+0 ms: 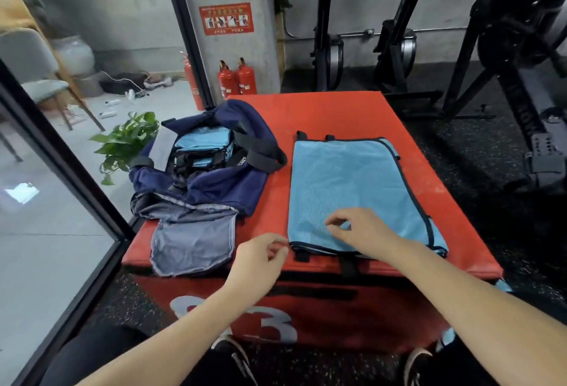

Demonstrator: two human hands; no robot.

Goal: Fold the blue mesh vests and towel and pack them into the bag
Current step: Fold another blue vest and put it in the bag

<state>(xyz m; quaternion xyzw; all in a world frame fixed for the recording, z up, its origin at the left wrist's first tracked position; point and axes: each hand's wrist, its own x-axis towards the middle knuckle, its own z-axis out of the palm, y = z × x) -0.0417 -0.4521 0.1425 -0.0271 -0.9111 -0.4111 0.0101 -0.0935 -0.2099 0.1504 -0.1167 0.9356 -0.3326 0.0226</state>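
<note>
Vest point(352, 189), blue mesh, is spread flat on the red box point(322, 115), judged light and limp, best pinched at its near hem. It is hovered over by the right hand point(359, 232), loosely curled and empty; the left hand point(260, 259) at 9 o'clock is likewise. Folded vests are seen in the bag point(208, 167) at 10 o'clock.

A gym: rowing machines point(518, 47), rubber floor point(478, 152), red plyo box point(322, 115).

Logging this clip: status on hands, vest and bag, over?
Left hand and right hand both loose, no grip. Vest flat on red box, half folded. Bag open, folded vests inside. Nothing in the way.
</note>
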